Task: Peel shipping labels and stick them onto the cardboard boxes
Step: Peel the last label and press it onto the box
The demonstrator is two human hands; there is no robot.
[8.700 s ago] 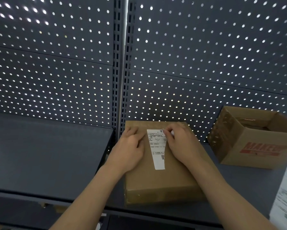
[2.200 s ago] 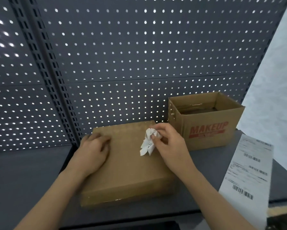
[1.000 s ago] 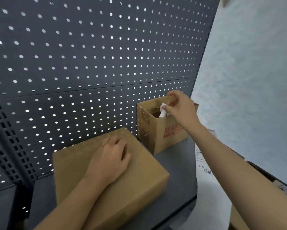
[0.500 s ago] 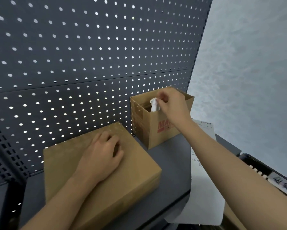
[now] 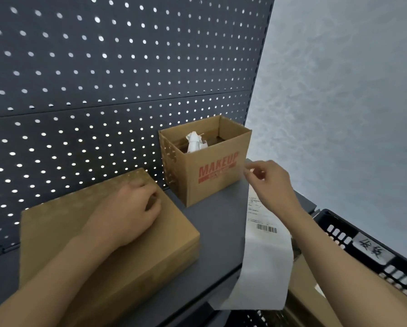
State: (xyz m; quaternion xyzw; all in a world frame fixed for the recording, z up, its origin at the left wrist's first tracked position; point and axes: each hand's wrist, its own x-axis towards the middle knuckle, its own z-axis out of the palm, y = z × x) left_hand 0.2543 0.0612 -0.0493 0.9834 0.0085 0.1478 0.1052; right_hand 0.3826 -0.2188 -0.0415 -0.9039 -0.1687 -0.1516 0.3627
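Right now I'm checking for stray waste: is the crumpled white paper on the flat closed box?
No, the crumpled paper sits inside the open MAKEUP box, apart from the flat box.

Pegboard (image 5: 103, 79) dark grey, regular grid of bright holes. Flat box (image 5: 56, 220) plain brown. Open box (image 5: 212, 182) brown, red lettering. Crumpled paper (image 5: 194, 142) white. Label strip (image 5: 263, 256) white, black barcode. Crate (image 5: 339, 232) black. Wall (image 5: 339, 90) mottled pale grey.

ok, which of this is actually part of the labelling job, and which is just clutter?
Job: flat cardboard box under left hand; label strip, top pinched by right hand.
Lying about: MAKEUP box holding crumpled paper; black crate; pegboard.
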